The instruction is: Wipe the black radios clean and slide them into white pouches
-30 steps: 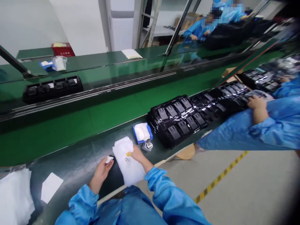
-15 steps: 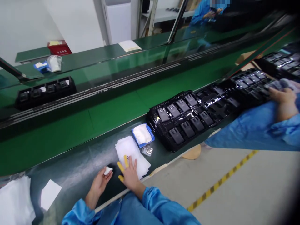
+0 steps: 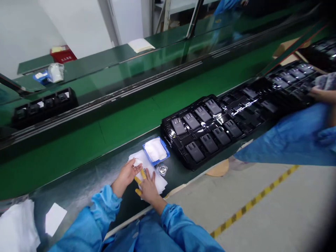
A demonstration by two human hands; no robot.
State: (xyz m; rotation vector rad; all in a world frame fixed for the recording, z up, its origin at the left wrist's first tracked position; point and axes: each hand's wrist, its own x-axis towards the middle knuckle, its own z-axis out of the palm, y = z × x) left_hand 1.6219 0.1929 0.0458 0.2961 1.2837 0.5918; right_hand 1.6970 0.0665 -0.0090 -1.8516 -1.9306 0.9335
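My left hand (image 3: pixel 127 174) pinches a small white folded cloth or wipe (image 3: pixel 137 162) above a stack of thin white sheets (image 3: pixel 159 182). Flat on that stack lies my right hand (image 3: pixel 149 189), fingers spread, with yellow finger covers on several of them. The fingertips of both hands are close together, near a small dark mark on the sheets. Just beyond the stack is a blue tray (image 3: pixel 168 154) filled with white cloths (image 3: pixel 155 149). A small round shiny metal item (image 3: pixel 162 169) stands beside the tray, to the right of the sheets.
Black plastic trays (image 3: pixel 181 148) holding dark grey battery-like packs (image 3: pixel 194 151) run along the bench to the right. A co-worker's hand (image 3: pixel 324 94) is at the far right. White sheets (image 3: pixel 18 224) and a white card (image 3: pixel 55 218) lie at left. A green conveyor (image 3: pixel 118 127) runs behind.
My left hand has moved right and forward with the white cloth, from the bare bench to over the sheets beside my right hand. My right hand stays on the stack. The view has shifted slightly.
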